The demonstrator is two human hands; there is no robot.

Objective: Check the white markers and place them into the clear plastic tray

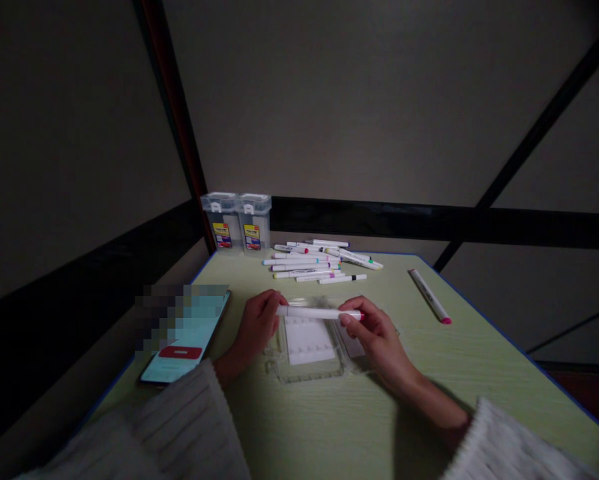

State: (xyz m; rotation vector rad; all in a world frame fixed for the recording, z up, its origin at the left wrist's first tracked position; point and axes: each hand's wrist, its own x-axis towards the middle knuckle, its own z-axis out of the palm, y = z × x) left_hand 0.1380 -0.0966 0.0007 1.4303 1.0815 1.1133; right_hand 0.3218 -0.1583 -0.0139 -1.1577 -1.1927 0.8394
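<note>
Over the clear plastic case (312,378), your left hand (259,321) and right hand (378,339) pinch a white marker (313,313) at its ends, fingers closed; likely light, stiff, slick: grip the barrel.

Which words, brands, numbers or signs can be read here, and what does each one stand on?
None can be read.
Left clear box, label: print too small.
Right clear box, label: print too small.
Phone, red button: blurred text.
Lone marker: dark lettering, too blurred.
Piled markers: some dark print, illegible.
Held marker: no lettering made out.
</note>
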